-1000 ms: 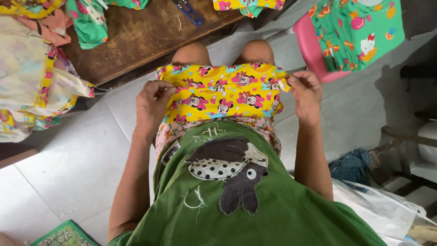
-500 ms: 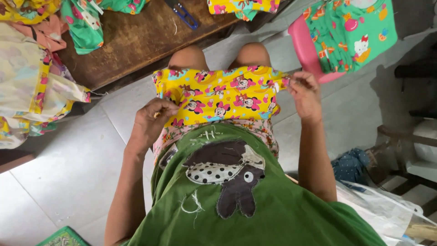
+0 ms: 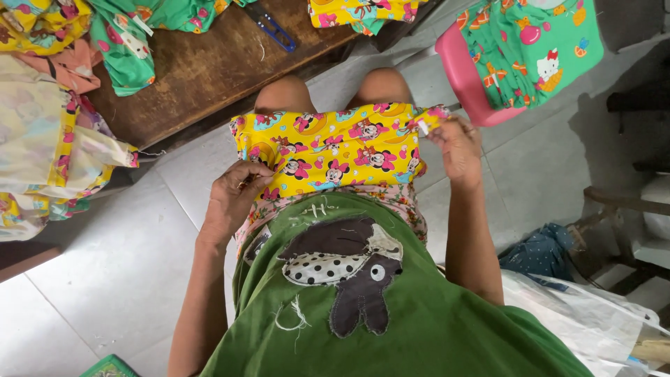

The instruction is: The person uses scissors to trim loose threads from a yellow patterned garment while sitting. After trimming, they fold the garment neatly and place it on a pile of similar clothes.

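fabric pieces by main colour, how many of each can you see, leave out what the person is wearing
Yellow cartoon-print: 3 (one held across the lap by the left hand and right hand, one top left, one top centre)
Green print: 2 (on the wooden table, on the pink stool)
Pale cream print: 1
Total: 6

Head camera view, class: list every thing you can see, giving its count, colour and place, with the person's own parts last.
printed cloth: one, yellow, spread across the lap.
wooden table: one, brown, upper left.
thread snips: one, blue, on the table.
green garments: a few, on the table's left.
pale fabric pile: one, cream, left edge.
stool: one, pink, upper right.
green printed cloth: one, on the stool.
plastic bag: one, clear, lower right.
left hand: pinching the cloth's left edge.
right hand: pinching its right corner.
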